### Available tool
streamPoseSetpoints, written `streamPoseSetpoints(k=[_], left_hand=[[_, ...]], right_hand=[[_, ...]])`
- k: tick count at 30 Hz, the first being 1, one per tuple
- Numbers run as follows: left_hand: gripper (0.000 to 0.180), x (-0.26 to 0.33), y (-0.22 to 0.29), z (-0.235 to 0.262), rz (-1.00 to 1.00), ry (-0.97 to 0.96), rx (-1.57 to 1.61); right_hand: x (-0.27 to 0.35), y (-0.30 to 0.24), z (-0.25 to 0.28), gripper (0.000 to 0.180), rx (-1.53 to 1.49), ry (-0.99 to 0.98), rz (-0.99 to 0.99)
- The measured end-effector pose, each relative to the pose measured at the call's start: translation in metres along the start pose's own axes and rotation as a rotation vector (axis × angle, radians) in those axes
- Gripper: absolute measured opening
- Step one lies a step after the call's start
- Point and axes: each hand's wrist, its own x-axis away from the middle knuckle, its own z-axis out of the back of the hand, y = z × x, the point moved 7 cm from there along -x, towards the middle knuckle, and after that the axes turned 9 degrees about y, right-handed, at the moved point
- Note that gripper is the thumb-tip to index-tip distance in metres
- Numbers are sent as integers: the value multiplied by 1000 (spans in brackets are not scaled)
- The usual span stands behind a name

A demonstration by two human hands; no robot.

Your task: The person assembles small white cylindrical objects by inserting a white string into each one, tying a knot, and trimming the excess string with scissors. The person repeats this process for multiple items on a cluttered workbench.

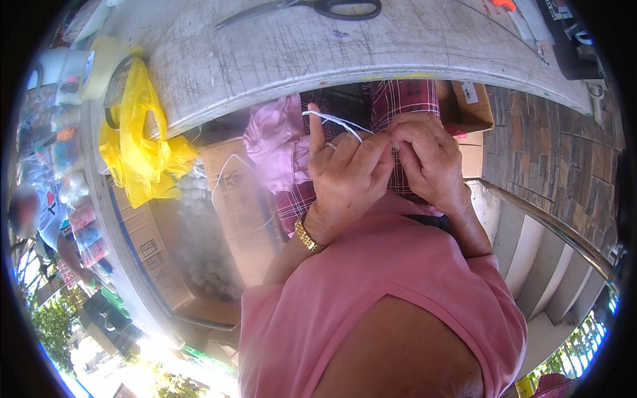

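A thin white string (342, 122) loops around the raised index finger of my left hand (348, 174) and runs across to my right hand. The left thumb and other fingers are bent in, pinching the string close to the right fingertips. My right hand (428, 159) is closed in a pinch at the same spot, thumb against fingers, and the exact grip point is hidden between the hands. Both hands are above my lap, over plaid trousers (403, 98). A pink satiny cloth (275, 142) lies on the lap to the left of my left hand.
Ahead is a worn grey table (279, 60) with black-handled scissors (312, 8). A yellow plastic bag (136, 132) hangs over its left part, by a tape roll (98, 66). A cardboard box (242, 199) stands lower left; a metal rail (551, 225) runs right. Another person (50, 212) is far left.
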Motion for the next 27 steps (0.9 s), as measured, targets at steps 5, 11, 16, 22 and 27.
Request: streamPoseSetpoints(k=[5, 11, 16, 22, 27], left_hand=[[13, 3, -15, -6, 238, 0, 221], [5, 29, -37, -20, 949, -61, 708], [5, 24, -35, -15, 810, -53, 588], [5, 27, -38, -11, 862, -94, 580], [4, 29, -38, -12, 974, -164, 696]], right_hand=[[-1, 0, -1, 18, 6, 23, 44], [4, -6, 4, 24, -8, 134, -4], [6, -7, -2, 25, 45, 139, 9], [4, -17, -6, 31, 160, 102, 192], [4, -17, -6, 31, 132, 81, 244]])
